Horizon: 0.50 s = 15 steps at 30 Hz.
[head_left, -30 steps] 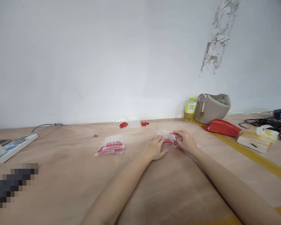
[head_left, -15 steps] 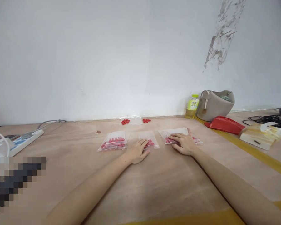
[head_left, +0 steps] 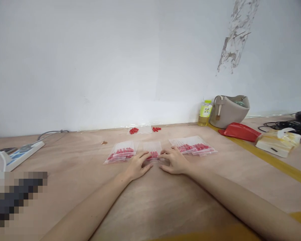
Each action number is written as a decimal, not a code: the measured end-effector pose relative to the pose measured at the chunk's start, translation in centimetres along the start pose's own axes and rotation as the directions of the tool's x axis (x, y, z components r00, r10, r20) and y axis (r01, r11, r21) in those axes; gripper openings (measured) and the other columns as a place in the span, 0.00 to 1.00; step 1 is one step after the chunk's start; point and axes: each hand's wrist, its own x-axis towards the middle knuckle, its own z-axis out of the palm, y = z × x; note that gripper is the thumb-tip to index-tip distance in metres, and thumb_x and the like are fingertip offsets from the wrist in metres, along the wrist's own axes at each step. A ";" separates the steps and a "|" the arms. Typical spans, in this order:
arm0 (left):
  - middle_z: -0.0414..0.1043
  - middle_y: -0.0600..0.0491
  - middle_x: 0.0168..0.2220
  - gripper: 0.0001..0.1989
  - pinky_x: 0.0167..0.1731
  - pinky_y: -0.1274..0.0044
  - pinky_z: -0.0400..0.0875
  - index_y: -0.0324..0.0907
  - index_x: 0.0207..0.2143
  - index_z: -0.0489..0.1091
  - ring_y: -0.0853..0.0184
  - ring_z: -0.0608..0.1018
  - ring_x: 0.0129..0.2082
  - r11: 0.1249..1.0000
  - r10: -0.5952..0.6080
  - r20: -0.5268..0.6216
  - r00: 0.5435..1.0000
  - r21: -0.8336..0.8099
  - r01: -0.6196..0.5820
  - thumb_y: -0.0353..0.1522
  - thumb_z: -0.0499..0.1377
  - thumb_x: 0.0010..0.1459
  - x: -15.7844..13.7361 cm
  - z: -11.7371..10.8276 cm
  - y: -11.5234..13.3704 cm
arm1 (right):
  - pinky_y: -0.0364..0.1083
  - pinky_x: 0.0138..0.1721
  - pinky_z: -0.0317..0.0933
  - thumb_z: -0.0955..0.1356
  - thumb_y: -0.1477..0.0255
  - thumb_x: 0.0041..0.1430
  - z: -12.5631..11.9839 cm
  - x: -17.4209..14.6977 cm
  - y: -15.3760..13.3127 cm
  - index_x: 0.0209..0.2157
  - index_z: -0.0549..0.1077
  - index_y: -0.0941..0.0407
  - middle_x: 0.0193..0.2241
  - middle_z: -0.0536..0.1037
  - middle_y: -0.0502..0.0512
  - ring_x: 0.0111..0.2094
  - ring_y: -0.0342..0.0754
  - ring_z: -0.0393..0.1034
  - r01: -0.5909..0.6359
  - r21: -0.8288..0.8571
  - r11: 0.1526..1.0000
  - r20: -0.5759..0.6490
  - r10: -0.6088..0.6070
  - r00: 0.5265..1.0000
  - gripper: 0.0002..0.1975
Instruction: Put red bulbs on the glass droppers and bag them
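A clear zip bag with red capsule-shaped pieces [head_left: 152,147] lies flat on the table between my hands. My left hand [head_left: 137,165] rests at its left edge, fingers stretched and thumb apart. On the opposite edge, the fingertips of my right hand [head_left: 174,161] touch or nearly touch the bag, also with the thumb apart. Left of them lies a small stack of bags [head_left: 121,151] holding similar red pieces. Overlapping filled bags [head_left: 194,145] lie to the right, just beyond my right hand.
Loose red pieces [head_left: 133,131] and another small pile [head_left: 156,129] lie near the wall, around a clear plastic bag [head_left: 144,129]. At right are a bottle [head_left: 205,113], a grey handbag [head_left: 229,112], a red pouch [head_left: 242,132], a tissue pack [head_left: 278,144] and black cables. A power strip [head_left: 26,154] sits left.
My right hand has moved left from the right-hand bags to the middle bag, uncovering those bags. The middle bag has shifted slightly left, and my left hand stays at its left edge.
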 end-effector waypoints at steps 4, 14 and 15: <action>0.68 0.50 0.43 0.13 0.40 0.74 0.69 0.43 0.43 0.66 0.66 0.72 0.40 0.999 0.049 -0.014 0.999 -0.024 -0.049 0.27 0.53 0.54 -0.2 0.2 -0.7 | 0.48 0.41 0.48 0.63 0.69 0.53 2.1 0.5 0.4 0.40 0.71 0.54 0.34 0.72 0.55 0.36 0.46 0.64 -0.028 -0.014 0.999 -0.060 0.027 0.998 0.12; 0.71 0.50 0.38 0.09 0.36 0.75 0.71 0.40 0.37 0.69 0.67 0.74 0.37 0.971 0.152 -0.033 0.988 0.194 -0.143 0.27 0.51 0.56 0.1 0.6 -1.6 | 0.47 0.40 0.48 0.62 0.70 0.56 2.2 -0.1 0.9 0.41 0.71 0.51 0.33 0.73 0.53 0.35 0.44 0.65 -0.023 0.033 0.999 -0.112 0.027 0.993 0.11; 0.72 0.51 0.37 0.09 0.35 0.75 0.71 0.40 0.36 0.69 0.67 0.74 0.35 0.955 0.183 -0.023 0.983 0.243 -0.172 0.28 0.50 0.57 0.2 0.5 -1.7 | 0.47 0.41 0.48 0.63 0.68 0.55 2.1 -0.1 0.9 0.41 0.71 0.51 0.33 0.73 0.53 0.35 0.44 0.65 -0.008 0.036 0.999 -0.104 0.012 0.995 0.12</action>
